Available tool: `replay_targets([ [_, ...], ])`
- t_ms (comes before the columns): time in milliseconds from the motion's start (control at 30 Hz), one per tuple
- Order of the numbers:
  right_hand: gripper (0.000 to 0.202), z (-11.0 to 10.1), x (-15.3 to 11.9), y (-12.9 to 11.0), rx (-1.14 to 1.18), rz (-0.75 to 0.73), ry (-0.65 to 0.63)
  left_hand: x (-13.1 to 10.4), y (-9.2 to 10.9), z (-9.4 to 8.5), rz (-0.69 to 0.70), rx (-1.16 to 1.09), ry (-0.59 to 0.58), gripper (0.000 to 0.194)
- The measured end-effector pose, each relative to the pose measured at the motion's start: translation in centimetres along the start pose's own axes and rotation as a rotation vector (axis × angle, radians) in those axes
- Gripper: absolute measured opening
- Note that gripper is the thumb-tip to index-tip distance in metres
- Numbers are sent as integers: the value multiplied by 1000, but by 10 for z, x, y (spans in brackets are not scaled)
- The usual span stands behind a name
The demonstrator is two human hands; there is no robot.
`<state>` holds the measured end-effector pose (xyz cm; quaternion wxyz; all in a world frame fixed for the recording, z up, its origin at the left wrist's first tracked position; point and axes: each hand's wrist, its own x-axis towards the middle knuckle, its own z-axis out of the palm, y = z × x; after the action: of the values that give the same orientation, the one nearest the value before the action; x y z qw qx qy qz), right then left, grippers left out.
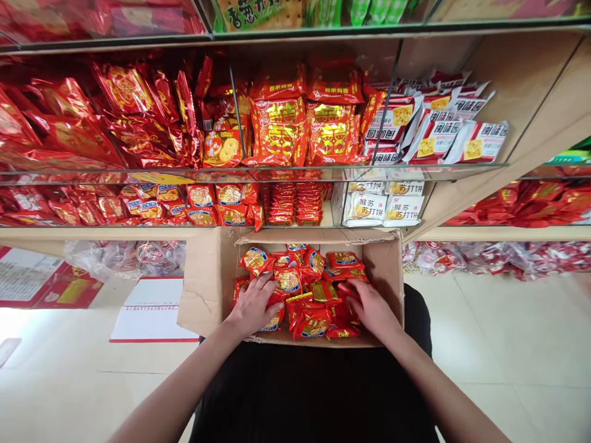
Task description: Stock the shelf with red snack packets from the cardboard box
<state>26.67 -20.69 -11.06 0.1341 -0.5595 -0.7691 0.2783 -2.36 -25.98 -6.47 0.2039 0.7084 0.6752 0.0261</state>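
Note:
An open cardboard box sits against my lap, holding several small red snack packets with gold and blue print. Inside its left part, my left hand lies over the packets, fingers apart and fingertips touching the wrappers. My right hand reaches in at the box's right side. Its thumb and fingers are apart against red packets there, and some fingertips are hidden among the wrappers. Between the hands lies a gold-faced packet. No packet is lifted clear of the pile.
Ahead, a glass-divided shelf holds large red packs and white-and-red cracker packs. The lower tier has small red packets and white packets. Plastic-bagged goods lie beneath. A white-and-red carton stands left on the tiled floor.

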Motion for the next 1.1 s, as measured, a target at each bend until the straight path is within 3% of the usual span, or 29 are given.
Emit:
replay_targets([
  [133, 26, -9, 1, 2, 71, 130, 180, -4, -10, 6, 75, -51, 76, 33],
  [200, 22, -10, -7, -6, -46, 109, 161, -6, -13, 11, 100, -44, 120, 33],
  [333, 28, 1, -23, -29, -337, 128, 3, -7, -12, 19, 93, -9, 188, 34],
  [433, 49, 11, -22, -38, -367, 194, 39, -6, -11, 23, 85, 6, 212, 35],
  [533, 52, 20, -15, -36, -296, 176, 94, -7, -11, 24, 80, -1, 225, 35],
  [733, 50, 21, -9, -20, -75, 83, 110, -6, -12, 20, 69, -57, 222, 36],
  [833, 37, 2, -8, -15, 38, 121, 177, -7, -13, 13, 99, -143, 182, 35],
  [933, 38, -24, -10, -14, 184, 222, 232, -11, -9, 2, 89, -253, 185, 28],
  [1033, 48, -46, -13, -20, 606, 392, 210, -15, 7, -8, 50, -429, 279, 23],
  [1100, 50, -55, -13, -28, 966, 463, 244, -15, 25, -12, 11, -658, 304, 22],
])
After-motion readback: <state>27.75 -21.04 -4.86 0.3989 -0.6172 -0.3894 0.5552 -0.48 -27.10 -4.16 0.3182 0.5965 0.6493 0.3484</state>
